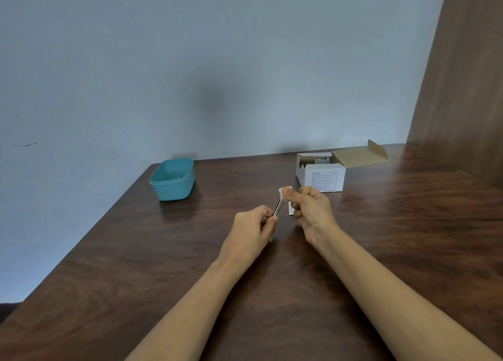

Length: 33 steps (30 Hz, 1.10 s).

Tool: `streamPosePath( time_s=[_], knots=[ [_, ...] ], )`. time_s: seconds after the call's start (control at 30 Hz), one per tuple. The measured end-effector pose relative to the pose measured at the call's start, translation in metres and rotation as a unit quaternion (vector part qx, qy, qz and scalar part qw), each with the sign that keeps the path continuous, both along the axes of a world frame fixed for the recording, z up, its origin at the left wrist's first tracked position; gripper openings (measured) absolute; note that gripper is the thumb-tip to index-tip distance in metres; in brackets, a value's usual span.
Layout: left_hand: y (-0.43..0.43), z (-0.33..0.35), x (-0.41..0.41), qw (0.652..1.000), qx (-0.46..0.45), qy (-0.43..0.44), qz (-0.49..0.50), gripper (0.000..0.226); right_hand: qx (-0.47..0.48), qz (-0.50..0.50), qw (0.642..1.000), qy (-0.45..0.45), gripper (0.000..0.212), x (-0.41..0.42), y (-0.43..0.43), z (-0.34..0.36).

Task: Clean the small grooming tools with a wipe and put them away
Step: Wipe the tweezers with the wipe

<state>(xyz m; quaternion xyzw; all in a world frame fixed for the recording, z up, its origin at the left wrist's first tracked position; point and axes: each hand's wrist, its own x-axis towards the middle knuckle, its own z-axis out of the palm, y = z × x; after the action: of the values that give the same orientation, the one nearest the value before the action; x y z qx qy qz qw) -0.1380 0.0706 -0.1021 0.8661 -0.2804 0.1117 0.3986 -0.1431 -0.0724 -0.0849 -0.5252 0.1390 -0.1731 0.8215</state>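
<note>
Left hand [257, 225] fingers pinch a slim metal grooming tool [279, 207] at its base. Right hand [310, 208] fingers pinch a white wipe [284, 191] round the tool's tip.

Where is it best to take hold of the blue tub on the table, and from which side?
Probably the tub by its rim, from above: it stands upright and open, and the rim juts out as a lip over walls that narrow downward.

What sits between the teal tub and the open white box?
Nothing: in the head view the table between the teal tub and white box is bare wood. The left hand and right hand are nearer the camera.
</note>
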Motion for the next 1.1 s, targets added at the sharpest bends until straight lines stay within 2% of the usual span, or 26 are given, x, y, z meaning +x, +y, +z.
streamPosePath(
  time_s=[0.37, 0.73, 1.1],
  knots=[
    [-0.0002, 0.0003, 0.0001, 1.000, 0.003, 0.004, -0.001, 0.012, -0.013, -0.009, 1.000, -0.004, 0.041, 0.0000, -0.0016, 0.0039],
    [0.0007, 0.0007, -0.0011, 1.000, -0.002, 0.007, -0.001, 0.014, 0.044, -0.006, 0.999, -0.024, 0.043, -0.0023, -0.0040, 0.0061],
    [0.0000, 0.0005, -0.0020, 1.000, -0.001, 0.006, 0.000, 0.014, 0.004, -0.010, 1.000, -0.013, 0.042, 0.0004, -0.0032, 0.0032]
  ],
)
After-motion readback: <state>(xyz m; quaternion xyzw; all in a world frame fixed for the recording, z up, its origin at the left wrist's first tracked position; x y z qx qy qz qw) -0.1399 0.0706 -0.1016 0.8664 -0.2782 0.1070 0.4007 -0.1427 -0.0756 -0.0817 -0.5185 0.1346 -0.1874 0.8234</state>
